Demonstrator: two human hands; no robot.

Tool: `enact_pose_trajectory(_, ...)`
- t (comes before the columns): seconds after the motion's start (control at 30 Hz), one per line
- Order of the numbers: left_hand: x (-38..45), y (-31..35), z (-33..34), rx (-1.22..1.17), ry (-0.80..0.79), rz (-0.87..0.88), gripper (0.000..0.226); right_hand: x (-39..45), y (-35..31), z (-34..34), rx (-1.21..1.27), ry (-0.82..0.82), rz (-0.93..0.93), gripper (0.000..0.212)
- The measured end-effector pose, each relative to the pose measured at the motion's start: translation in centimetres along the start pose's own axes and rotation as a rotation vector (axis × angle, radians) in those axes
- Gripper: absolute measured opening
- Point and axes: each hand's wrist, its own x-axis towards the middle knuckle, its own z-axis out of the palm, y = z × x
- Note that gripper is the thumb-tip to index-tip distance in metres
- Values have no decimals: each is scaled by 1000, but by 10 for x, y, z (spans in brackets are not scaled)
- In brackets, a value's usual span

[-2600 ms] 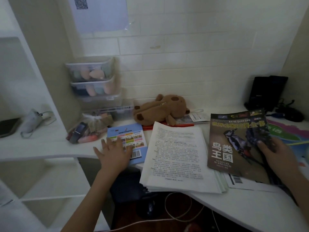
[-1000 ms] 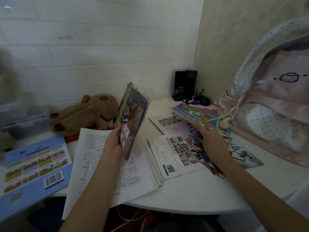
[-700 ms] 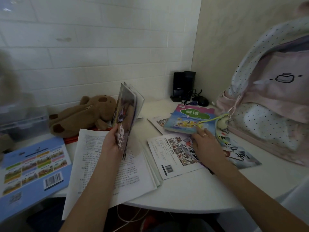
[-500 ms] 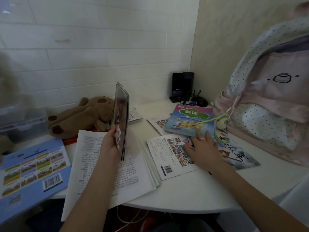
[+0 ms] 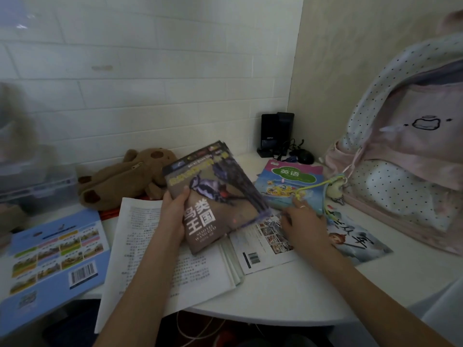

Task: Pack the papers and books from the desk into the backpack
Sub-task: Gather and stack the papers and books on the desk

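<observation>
My left hand (image 5: pixel 172 216) grips a dark bird book (image 5: pixel 215 196) by its left edge and holds it tilted above the desk, cover up. My right hand (image 5: pixel 303 224) rests on the books lying to the right, fingers on the edge of a colourful English textbook (image 5: pixel 288 181). Under that hand lie a white booklet with a barcode (image 5: pixel 260 249) and a cartoon-cover book (image 5: pixel 358 239). A stack of printed papers (image 5: pixel 155 256) sits in front of me. A blue book (image 5: pixel 50 254) lies at the left. The pink dotted backpack (image 5: pixel 406 151) stands at the right.
A brown plush toy (image 5: pixel 125 179) lies against the brick wall behind the papers. A black device with cables (image 5: pixel 275 134) stands in the corner. Clear storage boxes (image 5: pixel 35 184) sit at the far left. The white desk (image 5: pixel 288 296) has a curved front edge.
My left hand has turned the bird book from standing on edge to lying tilted with its cover facing up. My right hand stays on the books at the right.
</observation>
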Motion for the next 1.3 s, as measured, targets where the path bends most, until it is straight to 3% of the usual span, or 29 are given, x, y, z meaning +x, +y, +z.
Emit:
enact_pose_trajectory(0.1, -12, 11, -2, 197, -72, 83, 37, -1, -19, -16, 368, 277, -33, 34)
enact_pose_trajectory(0.13, -18, 19, -4, 267, -91, 130, 36, 4, -31, -26, 606, 240, 22, 37)
enact_pose_trajectory(0.23, -38, 45, -8, 307, -174, 323, 31, 21, -72, -55, 1334, -231, 156, 46)
enact_pose_trajectory(0.27, -47, 55, -8, 293, -191, 390, 28, 26, -84, -59, 1388, -295, 115, 47)
enact_pose_trajectory(0.33, -62, 75, -10, 270, -181, 492, 27, 32, -105, -60, 1344, -190, -19, 51)
enact_pose_trajectory(0.4, -73, 90, -15, 277, -167, 572, 26, 34, -122, -60, 1381, -108, -100, 42)
enact_pose_trajectory(0.5, -82, 97, -31, 318, -140, 648, 25, 26, -146, -57, 1523, -312, -189, 18)
enact_pose_trajectory(0.63, -85, 78, -63, 386, -116, 544, 31, 5, -156, -21, 1366, -331, -267, 30)
enact_pose_trajectory(0.73, -90, 59, -79, 468, -92, 435, 32, -11, -158, -4, 1272, -254, -225, 12)
enact_pose_trajectory(0.9, -104, 80, -77, 580, -15, 555, 26, -14, -174, -27, 1232, -71, -264, 10)
enact_pose_trajectory(0.97, -110, 92, -80, 711, 64, 604, 29, -13, -178, -32, 1170, -47, -289, 30)
enact_pose_trajectory(1.07, -107, 89, -93, 1074, 144, 447, 43, -14, -175, -21, 899, -140, -222, 50)
enact_pose_trajectory(1.17, -98, 64, -103, 1331, 111, 323, 53, -20, -168, 8, 525, -207, -192, 57)
enact_pose_trajectory(1.3, -85, 34, -109, 1573, 185, 219, 82, -32, -157, 31, 123, -125, -153, 62)
